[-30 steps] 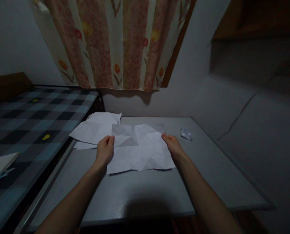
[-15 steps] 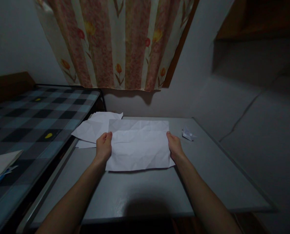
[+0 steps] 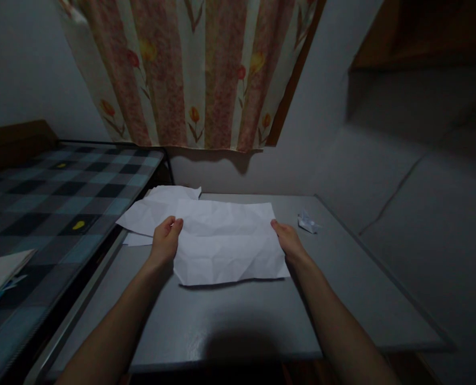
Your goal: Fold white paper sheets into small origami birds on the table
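Note:
A creased white sheet of paper [image 3: 229, 246] is stretched between my two hands above the grey table [image 3: 173, 326]. My left hand [image 3: 166, 240] grips its left edge, thumb on top and the other fingers hidden behind. On the opposite edge my right hand [image 3: 288, 240] pinches the paper the same way. Fold lines run across the sheet, and its lower edge casts a thin shadow on the tabletop. Behind my left hand lie several loose white sheets [image 3: 145, 211], one crumpled. To the right of my right hand sits a small folded paper piece [image 3: 307, 221], shaped like a boat.
On the left, a bed with a checked mattress [image 3: 101, 176] adjoins the table, with a notebook [image 3: 5, 270] on it. A flowered curtain [image 3: 193, 75] hangs over the back wall. A wooden shelf [image 3: 426, 51] juts out at the upper right.
The sheet has shifted slightly, its far right corner dipping and its surface buckling a little more. Both hands keep their grip, the right one drawn slightly inward.

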`<state>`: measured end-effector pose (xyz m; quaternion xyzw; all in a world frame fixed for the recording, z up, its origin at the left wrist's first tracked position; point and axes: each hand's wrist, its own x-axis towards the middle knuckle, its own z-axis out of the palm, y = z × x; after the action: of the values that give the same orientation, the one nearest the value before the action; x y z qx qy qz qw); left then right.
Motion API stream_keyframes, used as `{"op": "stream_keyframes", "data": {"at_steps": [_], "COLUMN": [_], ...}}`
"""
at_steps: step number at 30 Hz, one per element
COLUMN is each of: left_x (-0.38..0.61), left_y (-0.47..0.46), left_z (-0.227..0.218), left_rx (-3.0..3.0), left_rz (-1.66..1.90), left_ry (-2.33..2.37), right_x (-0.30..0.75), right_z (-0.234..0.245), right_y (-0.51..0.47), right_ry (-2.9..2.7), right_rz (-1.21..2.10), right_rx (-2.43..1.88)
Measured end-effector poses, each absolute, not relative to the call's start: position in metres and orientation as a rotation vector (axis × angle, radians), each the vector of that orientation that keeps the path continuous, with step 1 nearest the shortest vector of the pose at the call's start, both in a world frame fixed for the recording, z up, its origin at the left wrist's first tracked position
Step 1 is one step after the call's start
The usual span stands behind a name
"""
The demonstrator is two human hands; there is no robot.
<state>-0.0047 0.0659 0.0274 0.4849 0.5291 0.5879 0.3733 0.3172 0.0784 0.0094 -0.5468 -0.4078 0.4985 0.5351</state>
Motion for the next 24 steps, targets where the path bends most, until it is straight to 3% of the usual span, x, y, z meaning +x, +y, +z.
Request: {"op": "stream_keyframes", "data": {"at_steps": [9,13,18,24], "left_x": [-0.054,-0.067,-0.064,-0.063], "left_y": [0.091,0.099,0.099,0.1], "left_z": [0.023,0.012,0.007,0.001], "left_rx": [0.77,0.525,0.493,0.523], "left_rz": [2.111,2.0,1.801,1.815], "left_ry": [1.633,1.776,1.782,1.81], "right_x": [0.317,0.328,0.364,0.405], "right_z": [0.016,0.014,0.012,0.013], "right_y": [0.076,0.082,0.093,0.087], "right_ry": [-1.012,-0.962,-1.028,-1.178], "right_rz": [0.995,0.882,0.391,-0.24], "right_rx": [-1.289,-1.337,-1.513,-1.978]}}
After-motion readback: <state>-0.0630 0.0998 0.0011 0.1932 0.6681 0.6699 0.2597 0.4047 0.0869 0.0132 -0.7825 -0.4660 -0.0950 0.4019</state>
